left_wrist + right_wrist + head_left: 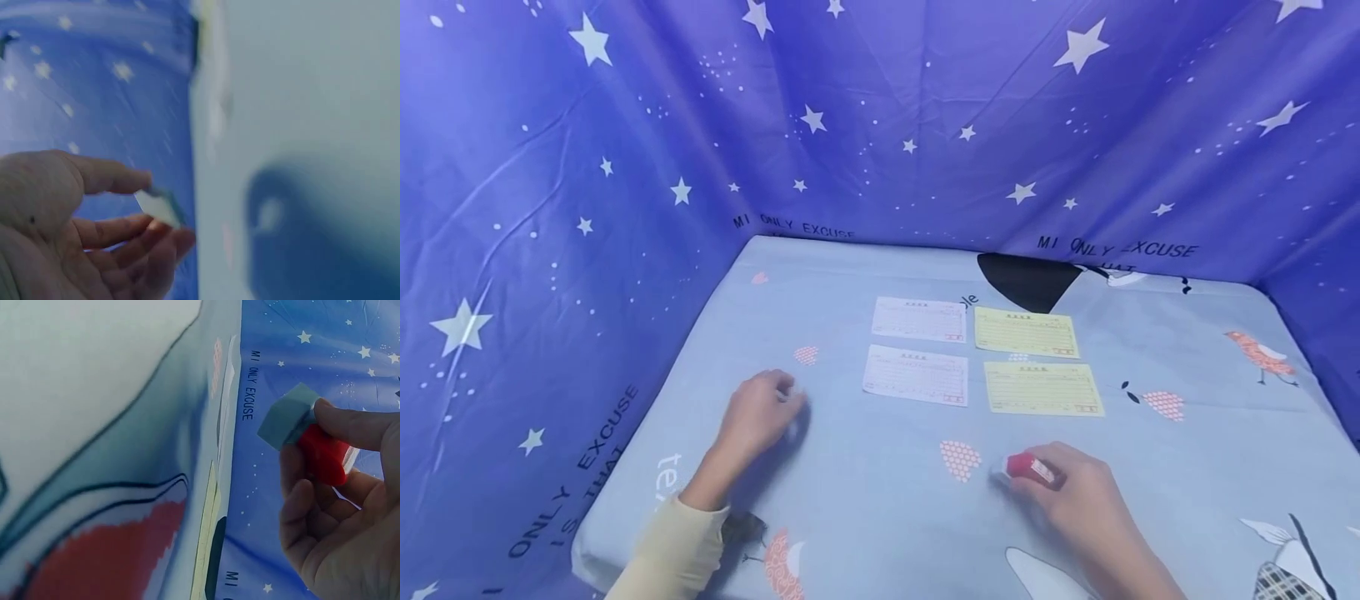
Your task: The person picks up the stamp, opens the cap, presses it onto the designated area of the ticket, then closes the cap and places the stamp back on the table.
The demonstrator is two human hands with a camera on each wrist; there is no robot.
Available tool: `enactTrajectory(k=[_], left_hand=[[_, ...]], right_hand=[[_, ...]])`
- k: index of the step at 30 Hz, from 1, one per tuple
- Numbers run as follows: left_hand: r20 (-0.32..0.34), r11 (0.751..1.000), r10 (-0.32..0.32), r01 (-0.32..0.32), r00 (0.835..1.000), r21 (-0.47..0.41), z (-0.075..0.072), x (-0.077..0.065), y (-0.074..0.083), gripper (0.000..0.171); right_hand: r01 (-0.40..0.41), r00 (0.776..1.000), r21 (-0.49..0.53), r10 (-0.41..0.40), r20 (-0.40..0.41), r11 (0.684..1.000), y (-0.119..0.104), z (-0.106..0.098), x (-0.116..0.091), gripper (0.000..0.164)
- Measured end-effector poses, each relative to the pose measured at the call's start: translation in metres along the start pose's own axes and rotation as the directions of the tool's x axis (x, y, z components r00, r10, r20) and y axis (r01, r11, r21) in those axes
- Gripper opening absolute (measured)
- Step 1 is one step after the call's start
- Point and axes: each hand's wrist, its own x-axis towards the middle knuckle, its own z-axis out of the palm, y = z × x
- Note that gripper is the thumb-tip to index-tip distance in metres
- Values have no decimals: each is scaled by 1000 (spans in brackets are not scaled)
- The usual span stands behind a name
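My right hand [1078, 492] grips a small red stamp [325, 453] with a pale, boxy end pointing left, held just above the bed-like surface. Away to the left, my left hand [762, 414] pinches a small pale, translucent piece [159, 207] between thumb and fingers; motion blur hides its exact kind. Beyond the hands lie two white slips, a far one [919, 320] and a near one [916, 377]. Beside them on the right are two yellow slips, a far one [1027, 333] and a near one [1043, 388]. Each slip bears a red mark in its lower right corner.
A pale blue patterned cloth [835, 492] covers the work surface. Purple star-printed curtains [880, 108] stand around its back and sides. A dark patch [1030, 279] at the back edge and the birds and hearts are printed on the cloth.
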Motion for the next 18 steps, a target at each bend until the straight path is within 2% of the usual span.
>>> enactTrajectory(k=[2, 4, 6, 9, 11, 12, 15, 18], left_hand=[[30, 990, 39, -34, 999, -138, 2, -4, 21, 23], [64, 958, 70, -49, 995, -282, 6, -9, 41, 19], [99, 909, 110, -60, 989, -412, 11, -13, 59, 18], [143, 818, 182, -69, 973, -571, 16, -21, 83, 21], [170, 764, 229, -69, 959, -642, 20, -26, 98, 23], [179, 744, 251, -72, 951, -664, 21, -29, 105, 24], [197, 701, 301, -77, 933, -709, 26, -35, 124, 27], [216, 668, 342, -75, 915, -740, 30, -39, 138, 28]], right_hand=[[-16, 1000, 25, 16, 11, 1000, -2, -3, 0, 20], [-3, 1000, 57, 2, 11, 998, -4, -6, 1, 20], [5, 1000, 95, -5, 7, 996, -8, -10, 2, 20], [-16, 1000, 146, 13, 20, 989, -16, -16, 3, 24], [-45, 999, 183, 38, 38, 982, -24, -21, 4, 30], [-54, 998, 206, 46, 42, 977, -27, -23, 4, 32], [-41, 999, 291, 35, 26, 956, -36, -28, 2, 37], [-24, 1000, 415, 18, 18, 910, -43, -29, -1, 37]])
